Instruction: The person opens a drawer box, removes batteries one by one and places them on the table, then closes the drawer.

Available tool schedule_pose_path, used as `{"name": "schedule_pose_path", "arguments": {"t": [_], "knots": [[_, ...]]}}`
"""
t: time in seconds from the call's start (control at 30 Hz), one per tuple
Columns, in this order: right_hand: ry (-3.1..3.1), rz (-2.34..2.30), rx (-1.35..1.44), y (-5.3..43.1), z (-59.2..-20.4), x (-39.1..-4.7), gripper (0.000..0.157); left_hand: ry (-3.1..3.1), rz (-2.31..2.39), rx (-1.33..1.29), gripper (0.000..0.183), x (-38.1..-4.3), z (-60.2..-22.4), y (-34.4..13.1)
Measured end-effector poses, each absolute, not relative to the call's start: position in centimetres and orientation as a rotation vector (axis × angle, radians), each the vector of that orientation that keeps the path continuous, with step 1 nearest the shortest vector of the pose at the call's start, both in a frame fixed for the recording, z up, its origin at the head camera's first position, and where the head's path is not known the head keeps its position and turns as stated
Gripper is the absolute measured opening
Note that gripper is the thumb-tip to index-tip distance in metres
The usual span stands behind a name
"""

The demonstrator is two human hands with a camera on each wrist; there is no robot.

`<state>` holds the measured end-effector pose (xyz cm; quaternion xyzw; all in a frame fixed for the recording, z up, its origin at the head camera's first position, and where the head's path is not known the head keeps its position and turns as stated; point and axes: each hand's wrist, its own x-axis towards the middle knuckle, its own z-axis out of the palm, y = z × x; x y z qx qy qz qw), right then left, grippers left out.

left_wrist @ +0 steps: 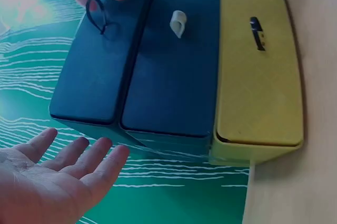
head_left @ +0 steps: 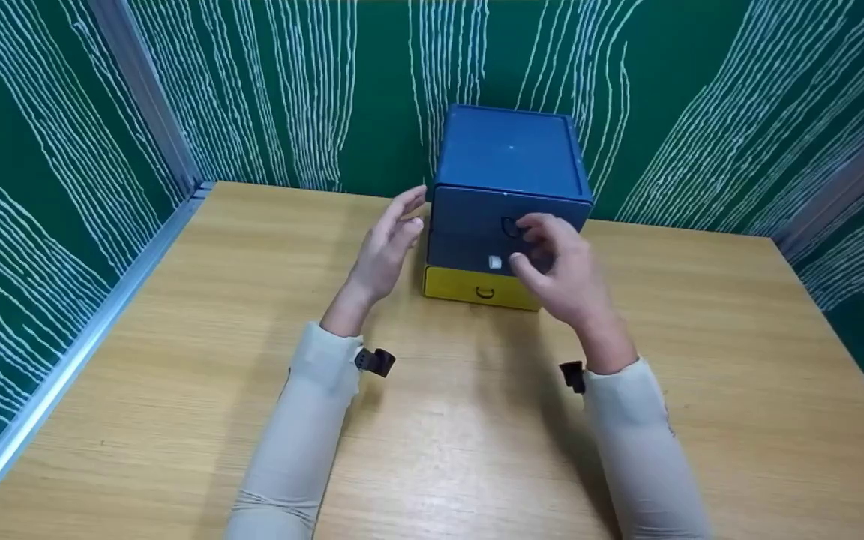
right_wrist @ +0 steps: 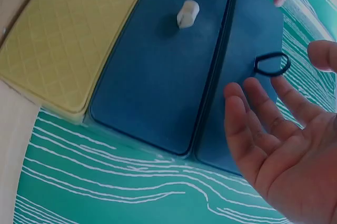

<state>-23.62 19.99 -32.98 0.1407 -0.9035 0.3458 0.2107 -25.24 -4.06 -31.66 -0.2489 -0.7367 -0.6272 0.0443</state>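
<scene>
A small drawer cabinet [head_left: 511, 150] stands on the table with two dark blue drawers above a yellow drawer [head_left: 453, 284]. The top drawer [right_wrist: 247, 29] has a dark loop handle [right_wrist: 272, 64], the middle one a white pull [left_wrist: 178, 22], the yellow one a dark pull [head_left: 484, 293]. My right hand [head_left: 563, 270] is in front of the top drawer, fingers loosely bent, fingertips close to the loop; whether one touches it I cannot tell. Beside the cabinet's upper left edge, my left hand [head_left: 387, 251] holds nothing, its fingers extended. All drawers look closed.
The wooden table [head_left: 432, 450] runs back to a green wall [head_left: 379, 90] with white wavy lines, right behind the cabinet. A metal frame edge [head_left: 87, 322] borders the table at left. Each sleeve carries a small black wrist mount [head_left: 376, 362].
</scene>
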Motion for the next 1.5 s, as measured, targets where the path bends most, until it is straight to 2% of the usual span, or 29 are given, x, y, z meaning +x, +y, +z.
{"name": "schedule_pose_path", "arguments": {"t": [0.2,0.6,0.97,1.17,1.5], "knots": [[-2.556,0.882,0.429,19.3,-33.1,-23.7,0.035,-2.230,-1.955,-0.746,0.049,-25.7,-30.8,-3.5],[-2.535,0.806,0.460,19.0,-33.5,-23.4,0.037,-2.093,-2.238,-0.525,0.041,-28.7,-31.0,-1.5],[-2.461,0.852,0.369,18.9,-33.4,-23.5,0.022,-2.084,-2.327,-0.343,0.034,-31.4,-33.2,-0.9],[-2.424,0.830,0.369,18.9,-33.4,-23.4,0.019,-2.093,-2.372,-0.282,0.033,-31.4,-32.9,-0.8],[-2.438,0.818,0.363,18.7,-33.3,-23.3,0.017,-2.136,-2.381,-0.252,0.037,-29.2,-31.0,-1.1]]}}
